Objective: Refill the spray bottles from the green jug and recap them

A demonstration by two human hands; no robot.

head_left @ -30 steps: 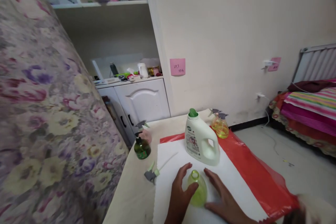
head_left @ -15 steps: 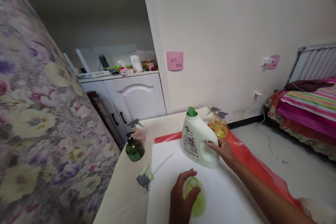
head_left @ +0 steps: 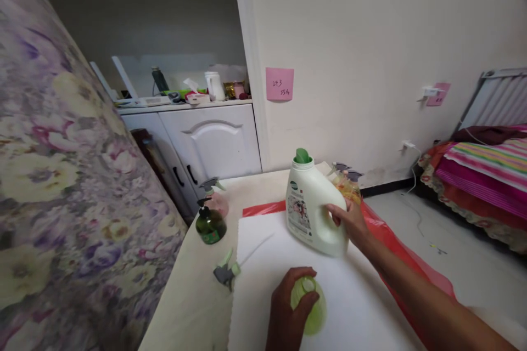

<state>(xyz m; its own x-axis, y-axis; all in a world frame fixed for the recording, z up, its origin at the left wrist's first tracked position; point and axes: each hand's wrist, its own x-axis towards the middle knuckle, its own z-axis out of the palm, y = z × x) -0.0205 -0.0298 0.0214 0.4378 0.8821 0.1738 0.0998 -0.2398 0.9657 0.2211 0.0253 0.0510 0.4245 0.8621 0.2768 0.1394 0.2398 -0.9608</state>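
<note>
My left hand (head_left: 288, 304) is closed around the neck and upper side of a translucent green bottle (head_left: 316, 315), whose uncapped mouth faces up. Behind it stands a pale green detergent jug (head_left: 309, 219) with no cap on and a green spout (head_left: 302, 155) in its neck. My right hand (head_left: 349, 222) grips the jug's handle on the right side, its fingers partly hidden. Whether the jug's base touches the white sheet I cannot tell. A grey and green spray trigger (head_left: 225, 273) lies left of my left hand, its thin tube resting over the white sheet (head_left: 259, 263).
A dark green pump bottle (head_left: 211, 226) and a pink spray bottle (head_left: 220, 203) stand at the table's left edge. Yellow spray bottles (head_left: 349, 189) are behind the jug, partly hidden. Red plastic (head_left: 376, 230) lies under the sheet. A floral curtain (head_left: 82, 175) hangs close at left.
My left fingers have closed in on the green bottle's neck. My right hand has wrapped further round the jug's handle. The whole view has shifted slightly.
</note>
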